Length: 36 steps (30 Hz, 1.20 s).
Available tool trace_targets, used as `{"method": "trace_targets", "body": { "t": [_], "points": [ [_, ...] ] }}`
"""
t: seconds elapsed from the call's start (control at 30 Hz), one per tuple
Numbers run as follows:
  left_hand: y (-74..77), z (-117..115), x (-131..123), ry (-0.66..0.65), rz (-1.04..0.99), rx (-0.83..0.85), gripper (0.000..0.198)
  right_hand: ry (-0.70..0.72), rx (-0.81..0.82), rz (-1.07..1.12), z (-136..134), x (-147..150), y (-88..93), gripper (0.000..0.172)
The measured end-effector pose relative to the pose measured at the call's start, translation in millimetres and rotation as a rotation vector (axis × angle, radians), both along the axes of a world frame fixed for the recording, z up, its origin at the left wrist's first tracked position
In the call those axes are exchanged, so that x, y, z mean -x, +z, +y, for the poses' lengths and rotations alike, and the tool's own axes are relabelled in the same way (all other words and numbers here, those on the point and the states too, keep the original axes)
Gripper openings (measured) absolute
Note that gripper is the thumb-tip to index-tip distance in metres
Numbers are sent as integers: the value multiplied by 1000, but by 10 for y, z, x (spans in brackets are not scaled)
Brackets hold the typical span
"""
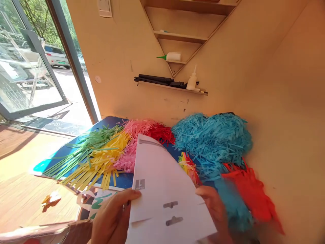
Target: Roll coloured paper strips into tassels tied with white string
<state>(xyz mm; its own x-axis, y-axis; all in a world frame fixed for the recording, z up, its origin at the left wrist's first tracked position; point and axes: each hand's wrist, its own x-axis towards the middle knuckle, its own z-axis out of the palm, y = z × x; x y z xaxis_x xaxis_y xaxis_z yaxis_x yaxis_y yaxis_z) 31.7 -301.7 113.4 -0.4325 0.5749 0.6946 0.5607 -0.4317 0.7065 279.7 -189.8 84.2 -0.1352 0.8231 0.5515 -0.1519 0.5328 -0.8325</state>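
Both my hands grip a long white sheet, which looks like a folded card or flat packaging with two hang-hole cutouts and a small grey printed label. My left hand pinches its left edge, thumb on top. On the opposite edge, my right hand is closed, slightly blurred. Beyond the sheet lie heaps of shredded paper strips: yellow strips, green strips, pink strips, and a large blue heap. A small multicoloured bunch sits just past the sheet's right edge.
The strips rest on a blue table against the wall. Red strips hang at the right. A cardboard box edge is at lower left. A narrow wall ledge carries black items and a white bottle. A glass door stands left.
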Motion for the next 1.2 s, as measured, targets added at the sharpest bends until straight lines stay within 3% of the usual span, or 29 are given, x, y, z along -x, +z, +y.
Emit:
{"method": "trace_targets", "body": {
  "t": [0.1,0.27,0.37,0.47,0.57,0.67,0.87,1.03,1.2],
  "points": [
    [-385,144,-16,-190,-114,105,38,112,179,86,16,207,-173,23],
    [-996,278,-43,-252,-325,339,48,163,413,183,62,270,-692,43],
    [-1267,307,-92,-348,-448,409,61,128,454,199,64,259,-980,46],
    [-1461,297,-192,-305,-521,495,50,36,516,157,-15,265,-1178,36],
    [-1553,279,-308,-162,-556,587,36,-31,600,117,-150,314,-1265,36],
    [-1551,275,-388,-78,-574,636,35,-42,688,140,-265,403,-1261,42],
    [-1510,235,-456,-99,-491,608,26,-122,860,227,-375,557,-1144,46],
    [-1637,160,-528,-100,-420,503,18,-214,915,236,-404,588,-1121,48],
    [-1743,95,-561,-64,-364,530,19,-221,933,188,-411,588,-1163,49]
  ]
}}
